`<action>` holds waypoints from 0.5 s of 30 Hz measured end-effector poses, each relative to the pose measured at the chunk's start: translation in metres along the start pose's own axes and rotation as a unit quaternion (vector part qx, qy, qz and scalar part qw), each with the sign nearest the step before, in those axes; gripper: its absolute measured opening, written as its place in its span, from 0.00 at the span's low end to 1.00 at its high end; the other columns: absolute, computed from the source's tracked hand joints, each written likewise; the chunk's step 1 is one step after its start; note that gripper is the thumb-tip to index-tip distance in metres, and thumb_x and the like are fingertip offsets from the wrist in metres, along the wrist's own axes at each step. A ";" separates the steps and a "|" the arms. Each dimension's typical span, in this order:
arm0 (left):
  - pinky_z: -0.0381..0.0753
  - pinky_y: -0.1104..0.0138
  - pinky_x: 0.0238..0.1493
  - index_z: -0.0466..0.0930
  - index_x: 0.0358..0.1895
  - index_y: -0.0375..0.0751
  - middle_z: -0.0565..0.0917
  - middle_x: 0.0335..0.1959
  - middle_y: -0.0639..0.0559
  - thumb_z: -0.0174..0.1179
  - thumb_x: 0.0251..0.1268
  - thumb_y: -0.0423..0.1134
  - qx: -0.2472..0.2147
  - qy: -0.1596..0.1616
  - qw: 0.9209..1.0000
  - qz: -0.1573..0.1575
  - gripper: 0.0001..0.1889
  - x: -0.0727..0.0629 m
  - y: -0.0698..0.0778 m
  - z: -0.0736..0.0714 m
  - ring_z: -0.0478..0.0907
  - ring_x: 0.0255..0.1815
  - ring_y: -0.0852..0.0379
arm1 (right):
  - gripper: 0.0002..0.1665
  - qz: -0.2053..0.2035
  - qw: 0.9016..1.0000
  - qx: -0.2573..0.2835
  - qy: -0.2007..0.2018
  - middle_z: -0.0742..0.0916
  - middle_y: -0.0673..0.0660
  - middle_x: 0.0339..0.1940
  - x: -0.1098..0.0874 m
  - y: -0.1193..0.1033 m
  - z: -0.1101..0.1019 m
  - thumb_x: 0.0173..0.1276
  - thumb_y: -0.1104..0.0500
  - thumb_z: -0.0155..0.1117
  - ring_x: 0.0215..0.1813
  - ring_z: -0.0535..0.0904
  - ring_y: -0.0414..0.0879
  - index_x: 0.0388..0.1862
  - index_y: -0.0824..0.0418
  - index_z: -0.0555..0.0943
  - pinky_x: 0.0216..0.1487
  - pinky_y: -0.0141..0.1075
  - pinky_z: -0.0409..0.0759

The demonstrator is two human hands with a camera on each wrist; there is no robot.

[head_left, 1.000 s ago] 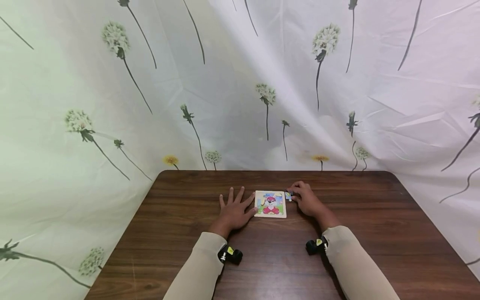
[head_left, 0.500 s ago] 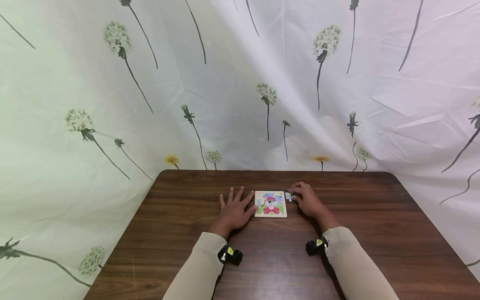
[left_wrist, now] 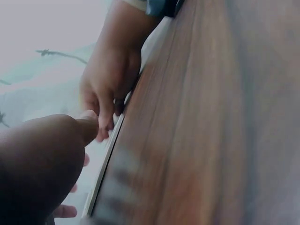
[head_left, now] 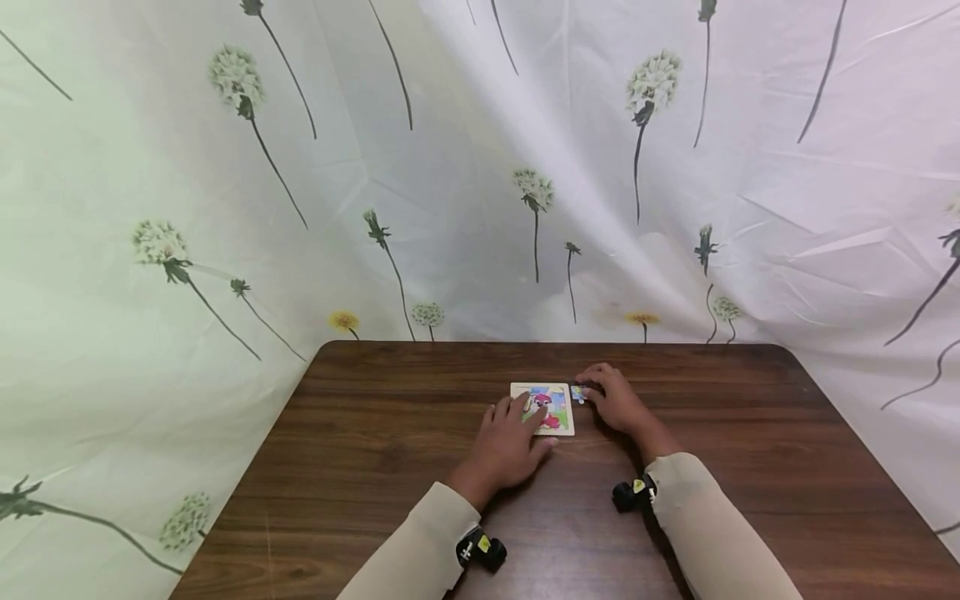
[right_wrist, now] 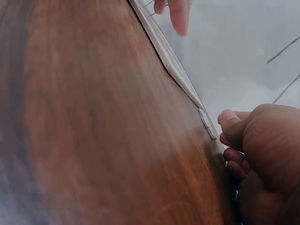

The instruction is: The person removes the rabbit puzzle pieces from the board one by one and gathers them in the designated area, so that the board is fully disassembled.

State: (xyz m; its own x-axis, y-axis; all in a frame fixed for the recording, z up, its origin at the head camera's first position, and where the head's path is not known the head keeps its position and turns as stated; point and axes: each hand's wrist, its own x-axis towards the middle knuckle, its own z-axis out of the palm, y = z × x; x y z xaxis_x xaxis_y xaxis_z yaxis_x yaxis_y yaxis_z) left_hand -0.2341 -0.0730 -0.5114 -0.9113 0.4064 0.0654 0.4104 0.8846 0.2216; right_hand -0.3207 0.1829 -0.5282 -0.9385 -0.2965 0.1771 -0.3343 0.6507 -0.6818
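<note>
A small square picture puzzle (head_left: 559,417) with a pale frame and a pink-and-white cartoon animal lies flat on the table. My left hand (head_left: 501,450) reaches over its left part, fingers extended and hiding some of the picture. In the right wrist view, left fingertips (right_wrist: 179,18) hang above the puzzle board (right_wrist: 171,61). Close against the board's right edge lies a loose blue puzzle piece (head_left: 577,393). My right hand (head_left: 621,406) rests beside that piece, fingers bent loosely around its far and right sides. The right wrist view shows the piece (right_wrist: 207,124) flat on the wood, thumb tip right beside it.
The dark wooden table (head_left: 360,467) has rounded far corners. Behind it hangs a pale cloth (head_left: 465,233) printed with dandelions. A black wrist camera (head_left: 483,550) is strapped at the left sleeve and another wrist camera (head_left: 632,495) at the right.
My left hand has left its flat, spread pose at the board's left edge and moved right and nearer, over the picture. The right hand and the loose piece stay put.
</note>
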 end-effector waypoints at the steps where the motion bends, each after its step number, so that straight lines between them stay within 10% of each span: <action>1: 0.64 0.39 0.83 0.72 0.82 0.58 0.65 0.87 0.45 0.50 0.85 0.66 0.005 -0.002 1.000 0.007 0.32 -0.001 0.002 0.000 0.63 0.85 0.39 | 0.16 -0.003 1.000 0.001 0.000 0.82 0.69 0.66 0.000 0.000 0.000 0.84 0.67 0.60 0.72 0.77 0.67 0.65 0.66 0.86 0.75 0.66 0.74; 15: 0.66 0.44 0.85 0.72 0.82 0.59 0.68 0.86 0.47 0.49 0.84 0.68 0.030 -0.033 0.998 0.032 0.32 -0.003 0.010 0.004 0.62 0.87 0.38 | 0.13 -0.045 0.999 -0.005 0.009 0.84 0.65 0.65 0.017 -0.013 0.016 0.80 0.61 0.69 0.72 0.71 0.67 0.59 0.59 0.90 0.68 0.70 0.63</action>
State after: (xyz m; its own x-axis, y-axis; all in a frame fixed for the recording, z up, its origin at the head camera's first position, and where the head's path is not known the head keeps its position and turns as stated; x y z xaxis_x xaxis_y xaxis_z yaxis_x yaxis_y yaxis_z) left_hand -0.2272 -0.0643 -0.5132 -0.8795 0.4757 0.0134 0.4715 0.8671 0.1607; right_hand -0.3304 0.1584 -0.5274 -0.9058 -0.3415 0.2510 -0.4186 0.6285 -0.6555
